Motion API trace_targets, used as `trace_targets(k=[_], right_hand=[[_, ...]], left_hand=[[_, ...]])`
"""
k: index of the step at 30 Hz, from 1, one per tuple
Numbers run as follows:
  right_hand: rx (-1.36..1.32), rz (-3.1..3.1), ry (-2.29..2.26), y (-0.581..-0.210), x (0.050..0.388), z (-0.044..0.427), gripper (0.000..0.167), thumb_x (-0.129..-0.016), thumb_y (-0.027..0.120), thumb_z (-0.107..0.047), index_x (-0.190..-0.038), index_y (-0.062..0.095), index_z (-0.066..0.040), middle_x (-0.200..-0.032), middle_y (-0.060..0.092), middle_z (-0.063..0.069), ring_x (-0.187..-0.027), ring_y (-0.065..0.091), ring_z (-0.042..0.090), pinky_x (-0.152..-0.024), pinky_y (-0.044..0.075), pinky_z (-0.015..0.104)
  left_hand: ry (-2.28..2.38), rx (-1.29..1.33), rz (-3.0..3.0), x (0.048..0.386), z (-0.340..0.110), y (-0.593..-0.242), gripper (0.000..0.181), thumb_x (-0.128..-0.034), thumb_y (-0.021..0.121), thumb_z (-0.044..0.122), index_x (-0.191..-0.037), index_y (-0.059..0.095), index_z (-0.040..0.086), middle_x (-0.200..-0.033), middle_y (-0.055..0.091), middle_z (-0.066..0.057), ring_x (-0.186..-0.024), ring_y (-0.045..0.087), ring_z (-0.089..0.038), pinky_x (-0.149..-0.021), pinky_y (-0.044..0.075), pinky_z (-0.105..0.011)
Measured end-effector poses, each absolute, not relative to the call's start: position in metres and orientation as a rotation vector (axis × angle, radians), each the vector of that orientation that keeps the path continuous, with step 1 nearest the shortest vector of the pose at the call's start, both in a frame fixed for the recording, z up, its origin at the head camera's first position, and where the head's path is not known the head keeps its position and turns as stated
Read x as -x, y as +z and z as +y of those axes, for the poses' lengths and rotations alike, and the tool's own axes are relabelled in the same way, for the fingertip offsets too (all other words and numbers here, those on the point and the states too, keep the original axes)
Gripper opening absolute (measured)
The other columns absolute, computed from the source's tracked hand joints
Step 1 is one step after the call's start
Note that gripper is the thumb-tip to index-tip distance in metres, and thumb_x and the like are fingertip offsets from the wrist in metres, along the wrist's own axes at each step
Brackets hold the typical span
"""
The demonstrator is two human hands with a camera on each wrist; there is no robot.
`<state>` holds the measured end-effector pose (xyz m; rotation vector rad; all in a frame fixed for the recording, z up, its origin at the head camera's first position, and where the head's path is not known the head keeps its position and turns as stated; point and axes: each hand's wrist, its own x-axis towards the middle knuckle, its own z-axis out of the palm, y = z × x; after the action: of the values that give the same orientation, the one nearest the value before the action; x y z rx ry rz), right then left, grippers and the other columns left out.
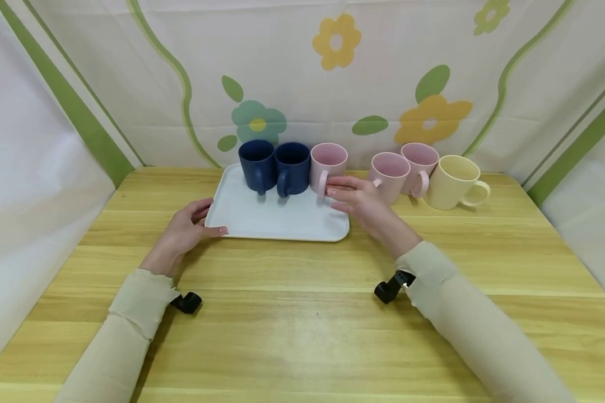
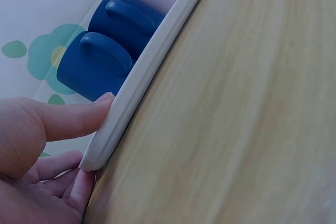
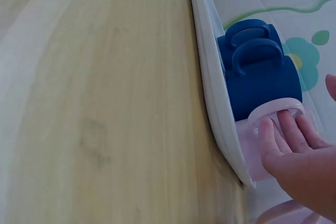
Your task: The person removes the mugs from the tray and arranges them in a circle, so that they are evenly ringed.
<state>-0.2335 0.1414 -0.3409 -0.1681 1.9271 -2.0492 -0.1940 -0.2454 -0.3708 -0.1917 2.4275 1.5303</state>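
A white tray (image 1: 277, 221) lies on the table, bearing two dark blue mugs (image 1: 257, 168) and a pink mug (image 1: 329, 159) in a row along its back. My left hand (image 1: 184, 229) holds the tray's left end, its thumb over the rim and its fingers at the outer edge, as the left wrist view shows. My right hand (image 1: 360, 204) is at the pink mug on the tray. In the right wrist view its fingers (image 3: 294, 135), fairly straight, touch about the mug's handle (image 3: 275, 108), while the thumb stands apart.
Right of the tray, two more pink mugs (image 1: 390, 168) and a pale yellow mug (image 1: 451, 182) stand upright close together, partly behind my right hand. A white flowered curtain (image 1: 302, 84) hangs behind the wooden table (image 1: 302, 313) and along both sides.
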Motion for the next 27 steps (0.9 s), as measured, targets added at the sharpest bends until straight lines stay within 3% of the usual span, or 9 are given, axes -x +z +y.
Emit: trace_targets(k=[10, 17, 23, 27], right_hand=[[0.112, 1.819, -2.106, -0.353, 0.247, 0.129, 0.049, -0.107, 0.055, -0.004, -0.154, 0.047, 0.006, -0.147, 0.057, 0.014, -0.123, 0.061, 0.017, -0.122, 0.046, 0.051], [0.091, 1.781, -2.128, -0.358, 0.255, 0.121, 0.044, -0.109, 0.056, -0.007, -0.150, 0.051, 0.008, -0.156, 0.055, 0.026, -0.145, 0.055, 0.030, -0.125, 0.042, 0.050], [0.081, 1.743, -2.139, -0.358, 0.257, 0.116, 0.044, -0.110, 0.057, -0.013, -0.149, 0.053, 0.008, -0.128, 0.077, 0.011, -0.143, 0.059, 0.027, -0.126, 0.041, 0.047], [0.073, 1.720, -2.141, -0.359, 0.259, 0.112, 0.044, -0.111, 0.057, -0.020, -0.146, 0.057, 0.007, -0.114, 0.079, 0.002, -0.135, 0.065, 0.025, -0.127, 0.040, 0.047]], left_hand=[[1.521, 0.195, 2.435, 0.189, -0.250, -0.369, 0.101, -0.0950, 0.081, 0.012, -0.172, 0.015, 0.012, -0.176, 0.025, -0.019, -0.160, 0.032, -0.038, -0.130, 0.031, -0.053], [1.515, 0.200, 2.439, 0.187, -0.250, -0.367, 0.101, -0.0945, 0.082, 0.015, -0.172, 0.016, 0.012, -0.175, 0.026, -0.018, -0.160, 0.033, -0.037, -0.130, 0.031, -0.052], [1.509, 0.206, 2.440, 0.187, -0.250, -0.367, 0.102, -0.0935, 0.083, 0.015, -0.172, 0.018, 0.011, -0.175, 0.027, -0.016, -0.160, 0.033, -0.036, -0.131, 0.031, -0.051], [1.505, 0.210, 2.440, 0.187, -0.250, -0.368, 0.103, -0.0930, 0.084, 0.016, -0.172, 0.018, 0.012, -0.176, 0.026, -0.016, -0.160, 0.032, -0.036, -0.131, 0.031, -0.051]])
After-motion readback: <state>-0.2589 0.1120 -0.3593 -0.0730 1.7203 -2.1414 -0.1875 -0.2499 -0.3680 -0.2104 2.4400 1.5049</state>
